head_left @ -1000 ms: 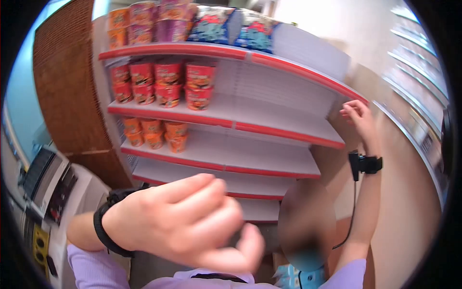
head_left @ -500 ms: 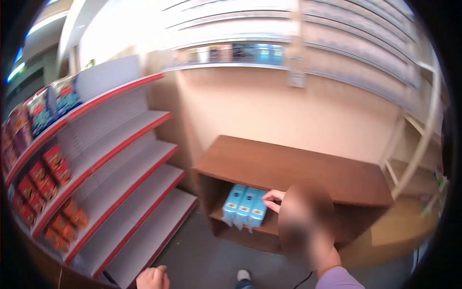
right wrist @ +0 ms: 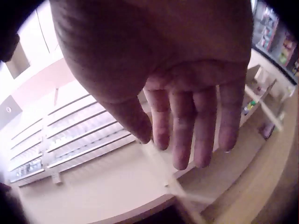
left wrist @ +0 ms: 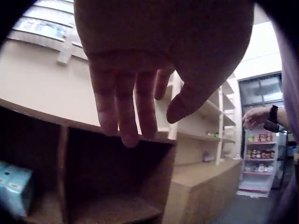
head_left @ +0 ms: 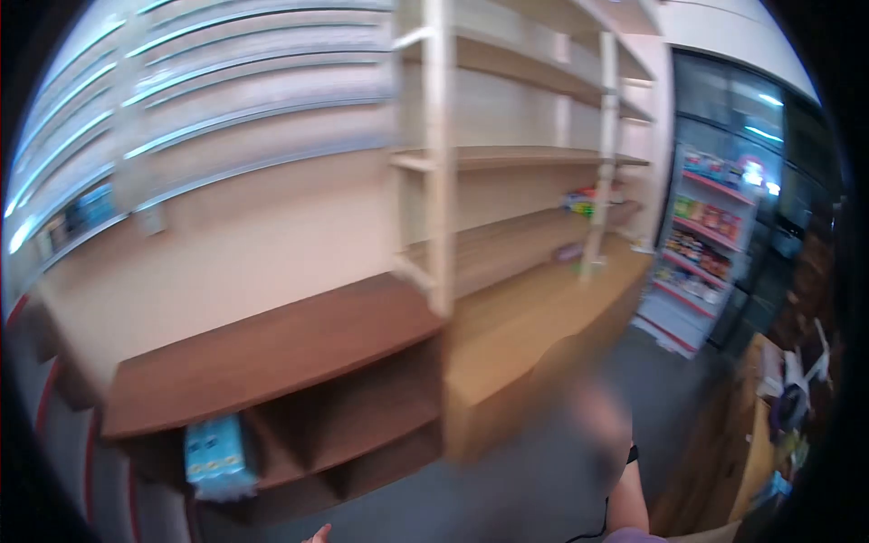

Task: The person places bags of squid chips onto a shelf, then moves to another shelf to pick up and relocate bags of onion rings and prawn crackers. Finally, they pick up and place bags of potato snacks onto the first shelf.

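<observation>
My left hand hangs palm-side to its wrist camera, fingers loosely extended and slightly apart, holding nothing. In the head view only its fingertips show at the bottom edge. My right hand is also free of anything, its fingers relaxed and pointing down in the right wrist view. In the head view a blur covers most of it. The left wrist view shows the right hand off to the right, in the air. Blue plastic-wrapped packs stand in the left compartment of a brown low cabinet, away from both hands.
Beside the cabinet is a pale wooden shelf unit with a few small colourful items. A stocked snack rack stands farther back. Slatted wall shelves run above. At the right is a cluttered wooden table.
The view has swung right from the red-edged noodle shelves, past the brown cabinet, to the wooden shelf unit. My right hand, earlier near the blue packs, is now away from them.
</observation>
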The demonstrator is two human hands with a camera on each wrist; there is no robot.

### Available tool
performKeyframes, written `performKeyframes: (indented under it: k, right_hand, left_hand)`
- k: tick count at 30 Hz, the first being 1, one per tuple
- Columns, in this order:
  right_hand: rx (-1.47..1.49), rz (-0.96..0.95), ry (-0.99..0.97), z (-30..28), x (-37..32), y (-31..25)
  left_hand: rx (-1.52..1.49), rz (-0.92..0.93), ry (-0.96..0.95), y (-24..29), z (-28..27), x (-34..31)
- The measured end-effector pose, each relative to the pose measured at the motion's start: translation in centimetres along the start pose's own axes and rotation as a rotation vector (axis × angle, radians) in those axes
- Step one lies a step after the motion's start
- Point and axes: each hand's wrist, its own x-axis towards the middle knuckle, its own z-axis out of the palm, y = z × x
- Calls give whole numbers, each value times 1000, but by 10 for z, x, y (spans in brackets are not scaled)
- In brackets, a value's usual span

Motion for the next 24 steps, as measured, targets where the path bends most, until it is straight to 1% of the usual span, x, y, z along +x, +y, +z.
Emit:
performKeyframes:
  k: [1,2,3,4,6,7,8,10,11,13,15,16,18,20,21,23,24]
  right_hand:
    - [-103,-9,42,-35,10,15]
    - [-204,-4,63,-72,5,37]
    - [-214,-16,105,-112,2,66]
    - [-251,28,143,-149,-4,81]
    - [-43,89,294,-202,5,84]
    - [10,91,351,-229,6,82]
    - [-8,104,394,-253,10,92]
    - [21,150,479,-299,11,122]
    - [49,182,498,-314,13,136]
    - [-23,233,518,-339,17,175]
    - [-69,271,533,-355,21,213]
    - [-97,307,528,-362,23,230]
    - [-74,389,502,-378,39,265]
    - [-76,399,515,-399,57,298]
    - [-80,432,550,-413,69,312]
    - [-128,461,619,-442,93,343]
    - [-134,463,633,-456,114,345]
  left_hand:
    - [-14,71,-28,22,29,34]
    - [-23,127,-65,50,60,50]
    - [-56,173,-104,83,92,65]
    - [-86,248,-154,116,120,86]
    - [-133,364,-230,170,150,135]
    - [-177,385,-311,197,163,156]
    - [-210,407,-375,224,179,178]
    - [-242,508,-418,269,222,210]
    - [-203,542,-457,283,244,225]
    - [-166,616,-508,319,279,266]
    - [-116,652,-621,353,307,298]
    - [-121,677,-632,369,324,314]
    - [-137,632,-728,401,360,350]
    - [-190,648,-732,425,410,385]
    - [-237,644,-726,441,431,406]
    - [-222,688,-758,486,461,451]
    - [-202,718,-786,510,475,474]
